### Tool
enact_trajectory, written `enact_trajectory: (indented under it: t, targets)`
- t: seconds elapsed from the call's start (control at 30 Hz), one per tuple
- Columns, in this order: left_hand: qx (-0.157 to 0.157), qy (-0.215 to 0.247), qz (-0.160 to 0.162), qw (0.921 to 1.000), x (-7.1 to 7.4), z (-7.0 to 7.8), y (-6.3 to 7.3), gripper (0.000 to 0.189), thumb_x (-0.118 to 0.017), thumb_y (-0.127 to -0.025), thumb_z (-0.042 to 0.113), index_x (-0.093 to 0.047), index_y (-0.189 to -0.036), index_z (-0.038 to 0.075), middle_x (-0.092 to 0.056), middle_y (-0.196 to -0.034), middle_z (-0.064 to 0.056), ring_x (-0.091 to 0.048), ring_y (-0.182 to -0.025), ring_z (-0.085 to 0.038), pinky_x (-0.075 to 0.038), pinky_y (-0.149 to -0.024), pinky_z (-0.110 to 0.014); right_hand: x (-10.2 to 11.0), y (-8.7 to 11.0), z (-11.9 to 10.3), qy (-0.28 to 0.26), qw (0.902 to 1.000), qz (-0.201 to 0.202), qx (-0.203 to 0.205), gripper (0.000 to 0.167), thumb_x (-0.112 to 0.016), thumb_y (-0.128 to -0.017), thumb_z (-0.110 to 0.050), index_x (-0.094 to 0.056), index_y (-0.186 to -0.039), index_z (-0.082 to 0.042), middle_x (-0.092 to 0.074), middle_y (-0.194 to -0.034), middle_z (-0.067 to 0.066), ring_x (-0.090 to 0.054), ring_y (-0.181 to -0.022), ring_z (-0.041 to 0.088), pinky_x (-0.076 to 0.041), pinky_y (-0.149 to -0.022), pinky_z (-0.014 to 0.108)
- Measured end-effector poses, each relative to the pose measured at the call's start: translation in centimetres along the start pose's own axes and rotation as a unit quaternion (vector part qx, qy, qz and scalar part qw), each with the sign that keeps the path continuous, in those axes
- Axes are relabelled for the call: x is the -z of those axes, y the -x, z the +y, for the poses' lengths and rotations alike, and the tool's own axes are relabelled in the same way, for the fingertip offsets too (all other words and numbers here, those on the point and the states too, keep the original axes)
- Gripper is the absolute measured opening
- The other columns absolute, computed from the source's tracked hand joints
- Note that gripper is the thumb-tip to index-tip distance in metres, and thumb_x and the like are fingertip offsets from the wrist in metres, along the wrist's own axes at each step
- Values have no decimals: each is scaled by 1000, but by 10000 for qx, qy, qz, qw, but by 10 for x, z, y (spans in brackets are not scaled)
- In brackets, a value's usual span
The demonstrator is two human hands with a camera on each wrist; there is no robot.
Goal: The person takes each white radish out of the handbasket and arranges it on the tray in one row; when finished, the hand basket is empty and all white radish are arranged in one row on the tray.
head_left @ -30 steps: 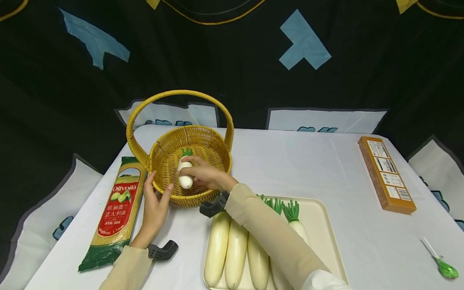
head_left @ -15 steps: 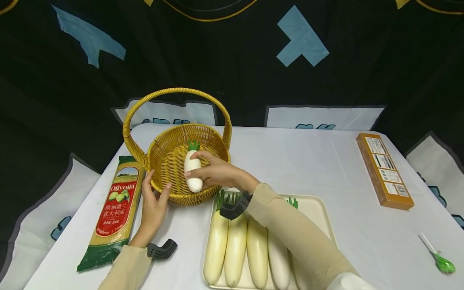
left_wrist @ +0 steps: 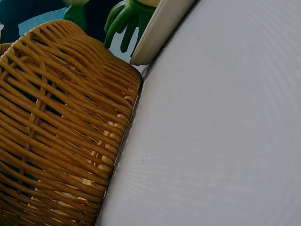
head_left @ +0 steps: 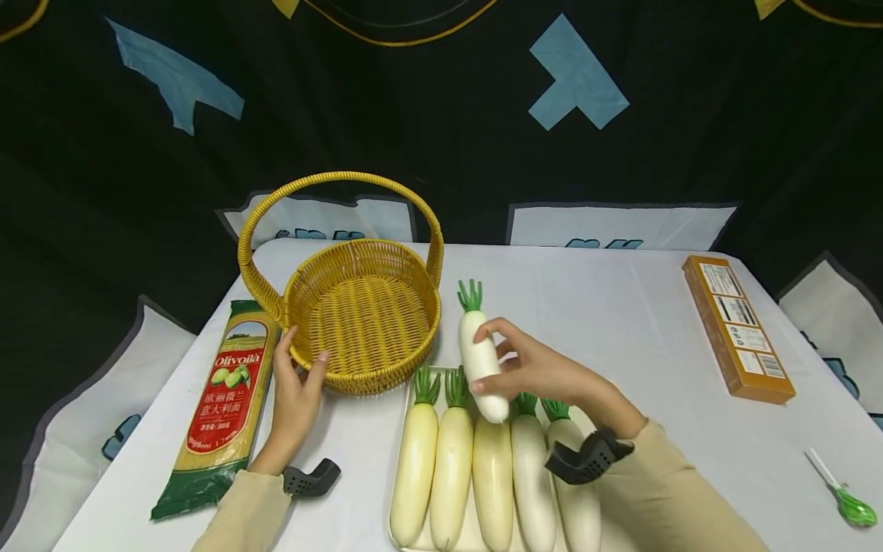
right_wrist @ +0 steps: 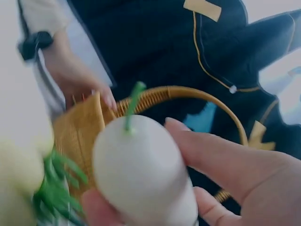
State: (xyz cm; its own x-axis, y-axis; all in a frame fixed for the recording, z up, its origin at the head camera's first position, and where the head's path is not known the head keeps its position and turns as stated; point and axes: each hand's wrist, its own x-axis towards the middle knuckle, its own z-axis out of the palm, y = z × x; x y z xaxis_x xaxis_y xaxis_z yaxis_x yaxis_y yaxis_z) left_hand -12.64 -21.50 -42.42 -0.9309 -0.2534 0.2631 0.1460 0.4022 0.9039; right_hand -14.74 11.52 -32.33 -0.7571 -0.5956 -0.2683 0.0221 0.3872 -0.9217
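My right hand [head_left: 534,368] holds a white radish [head_left: 476,345] with short green stalks, thumb and fingers around its sides. That radish is tilted above the top end of a cream tray [head_left: 405,460], where several more radishes [head_left: 451,475] lie side by side. The right wrist view has the held radish [right_wrist: 141,165] up close, blurred. A yellow wicker basket [head_left: 369,330] with a tall arched handle stands to the left, nothing in it. My left hand [head_left: 295,399] touches the basket's near-left rim, thumb and index finger spread; its other fingers are mostly hidden.
A red and green spaghetti packet [head_left: 224,399] lies left of the basket and left hand. An orange-brown box [head_left: 738,330] is at the far right, with a small green-headed item on a white stick [head_left: 845,498] nearer the front. Black cloth [head_left: 441,115] hangs behind the table.
My right hand has lifted the radish out of the basket and carried it right, over the tray. The left hand has stayed at the basket's rim.
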Motion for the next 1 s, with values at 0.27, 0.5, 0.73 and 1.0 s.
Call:
enact_trajectory:
  t: [0.27, 0.5, 0.73, 1.0]
  targets:
    - [75, -120, -8, 9999, 0, 0, 4, 63, -47, -93, 23, -11, -144, 16, -11, -148, -13, -21, -134, -33, -27, -103, -52, 22, 67, 38, 960, 9948, 340, -55, 56, -70, -78, -30, -33, -118, -21, -44, -106, 16, -53, -86, 23, -47, -65, 34]
    - [0, -211, -1, 9998, 1, 1, 3, 63, -46, -93, 23, -10, -144, 17, -12, -147, -13, -23, -132, -33, -28, -100, -50, 28, 110, 60, 1229, 9917, 356, -158, 56, -70, -78, -30, -32, -117, -16, -49, -98, 13, -52, -83, 15, -45, -61, 27]
    - [-36, -112, 21, 9999, 1, 1, -1, 63, -47, -93, 23, -11, -144, 15, -12, -147, -13, -22, -133, -33, -27, -101, -50, 22, 133, 84, 824, 9962, 101, -254, 57, -71, -77, -24, -31, -114, -8, -51, -82, 10, -55, -71, 9, -44, -55, 25]
    - [52, -122, 25, 9999, -1, 1, 1, 64, -47, -93, 23, -10, -144, 18, -11, -148, -11, -20, -134, -33, -25, -103, -53, 15, 144, 100, 781, 9969, -116, -62, 57, -73, -74, -26, -32, -110, -8, -51, -81, 8, -54, -72, 4, -44, -58, 21]
